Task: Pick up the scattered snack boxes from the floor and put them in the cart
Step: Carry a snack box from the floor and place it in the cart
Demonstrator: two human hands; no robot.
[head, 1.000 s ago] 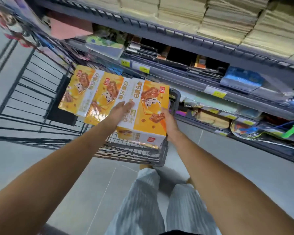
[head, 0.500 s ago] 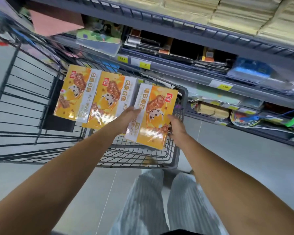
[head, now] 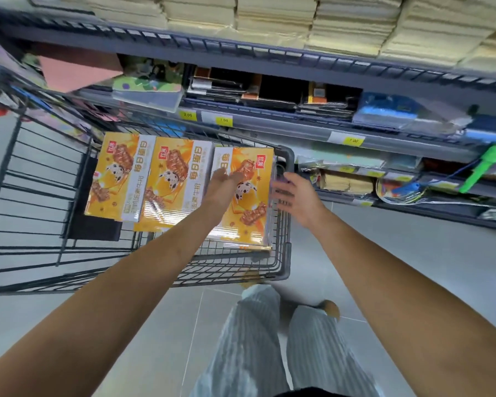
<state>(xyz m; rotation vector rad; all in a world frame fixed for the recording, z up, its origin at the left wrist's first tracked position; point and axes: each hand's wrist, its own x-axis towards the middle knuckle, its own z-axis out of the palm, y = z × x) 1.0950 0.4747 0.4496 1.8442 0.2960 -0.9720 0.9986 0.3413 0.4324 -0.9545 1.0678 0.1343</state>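
Shop aisle, head view: grey floor [head: 155, 325] shows no stray boxes. Three snack boxes [head: 169, 181] lie side by side in the cart [head: 287, 156]. Both hands slack, gripping nothing: left hand [head: 224, 181] over the rightmost box [head: 252, 207], right hand [head: 295, 193] beside it. Judged nearly complete.

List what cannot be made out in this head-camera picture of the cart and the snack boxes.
1. Head view: the left hand covers part of the right snack box; whether it touches the box cannot be told.
2. Head view: the right hand is blurred at its fingertips.
3. Head view: the cart is cut off by the left edge.
4. Head view: the shelf goods are too blurred to identify.
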